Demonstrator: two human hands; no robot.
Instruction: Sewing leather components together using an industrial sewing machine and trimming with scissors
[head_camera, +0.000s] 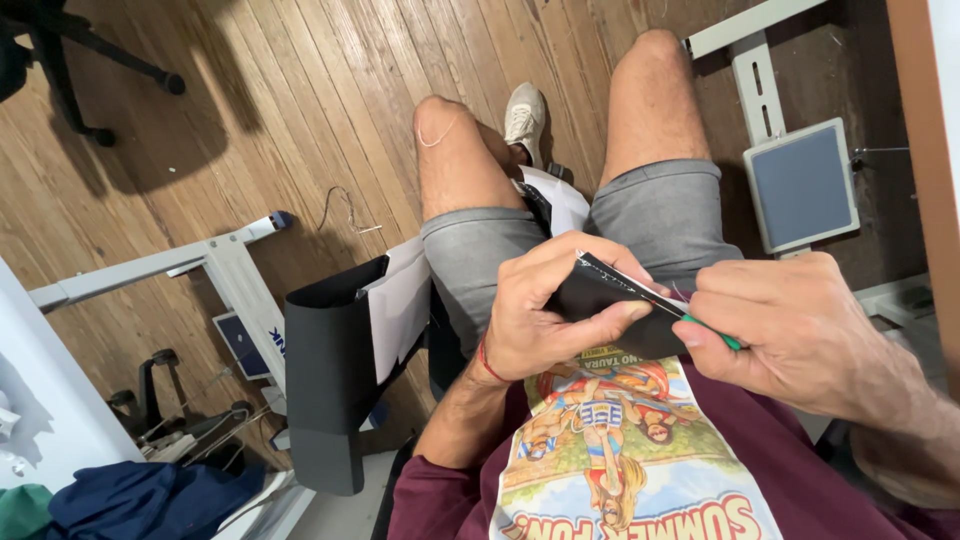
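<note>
Your left hand (545, 310) fingers clamp a black folded piece (600, 300) over your lap, long axis running from those fingers toward your right. Your right hand (800, 335) fingers pinch a green-tipped tool (715, 335) touching its edge.

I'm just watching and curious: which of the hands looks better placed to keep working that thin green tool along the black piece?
Probably the right hand: it pinches the thin green tool at the edge of the black piece. The left hand is wrapped around that piece, holding it over the lap.
</note>
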